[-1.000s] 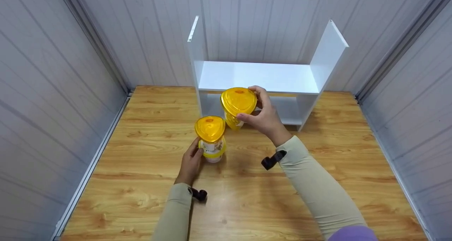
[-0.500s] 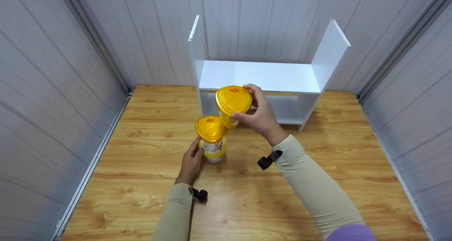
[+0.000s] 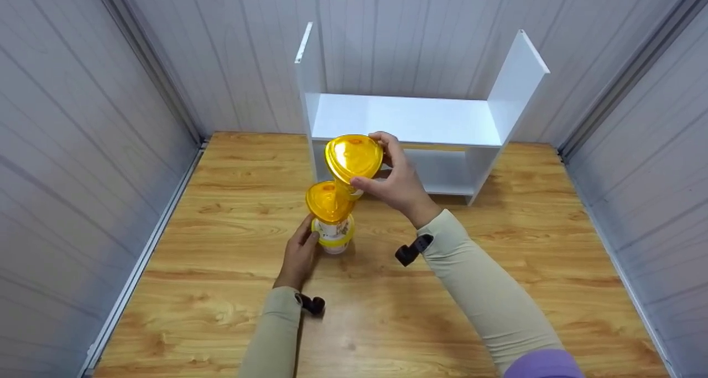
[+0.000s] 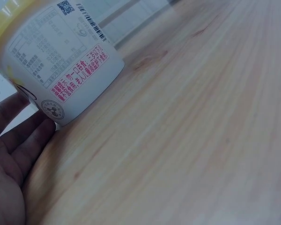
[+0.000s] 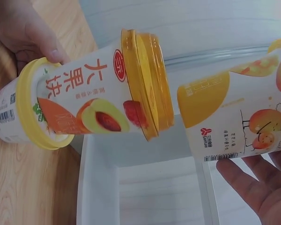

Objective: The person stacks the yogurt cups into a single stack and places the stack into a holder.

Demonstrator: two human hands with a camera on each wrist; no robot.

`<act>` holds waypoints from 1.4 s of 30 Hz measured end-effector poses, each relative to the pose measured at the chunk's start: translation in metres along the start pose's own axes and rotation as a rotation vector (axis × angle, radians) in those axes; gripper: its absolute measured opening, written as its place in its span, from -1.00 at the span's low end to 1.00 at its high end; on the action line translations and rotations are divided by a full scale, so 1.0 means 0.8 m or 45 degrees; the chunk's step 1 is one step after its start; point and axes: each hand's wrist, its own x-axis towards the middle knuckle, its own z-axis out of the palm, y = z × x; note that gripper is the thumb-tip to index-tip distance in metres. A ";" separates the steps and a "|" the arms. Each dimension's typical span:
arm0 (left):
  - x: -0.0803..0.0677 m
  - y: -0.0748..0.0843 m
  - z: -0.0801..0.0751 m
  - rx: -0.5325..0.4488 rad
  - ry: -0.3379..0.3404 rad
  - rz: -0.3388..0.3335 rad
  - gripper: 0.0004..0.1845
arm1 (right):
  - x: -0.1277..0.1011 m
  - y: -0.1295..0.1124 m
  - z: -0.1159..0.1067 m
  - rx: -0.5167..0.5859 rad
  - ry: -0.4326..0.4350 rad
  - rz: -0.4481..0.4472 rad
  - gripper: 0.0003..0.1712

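Observation:
In the head view my left hand [image 3: 298, 256] rests round the left side of a white tub [image 4: 68, 65] with a yellow lid, which stands on the wooden table. On that tub stands a yogurt cup [image 5: 91, 93], upright, with a fruit picture and a clear orange-yellow lid. My right hand [image 3: 401, 181] grips a second yogurt cup [image 5: 234, 108] near its lid, thumb in front and fingers behind. This cup is raised, just behind and above the stacked cup; in the right wrist view a gap shows between the held cup's base and the stacked cup's lid.
A white shelf unit [image 3: 406, 120] with two tall side panels stands at the back, behind the cups. Its lower compartment is partly hidden by my right hand. Panelled walls enclose the wooden table [image 3: 221, 217] at the left, back and right.
My right hand has moved left with its yogurt cup, which now overlaps the stacked cup's lid in the head view. The left hand, tub and stacked cup have stayed in place.

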 end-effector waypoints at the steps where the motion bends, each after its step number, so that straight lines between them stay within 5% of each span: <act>1: 0.000 0.000 0.000 0.002 0.001 0.002 -0.44 | 0.001 -0.001 0.001 -0.003 0.000 -0.003 0.02; 42: 0.000 -0.003 0.000 0.011 -0.007 -0.053 -0.43 | 0.011 0.005 0.041 0.070 -0.118 0.046 -0.05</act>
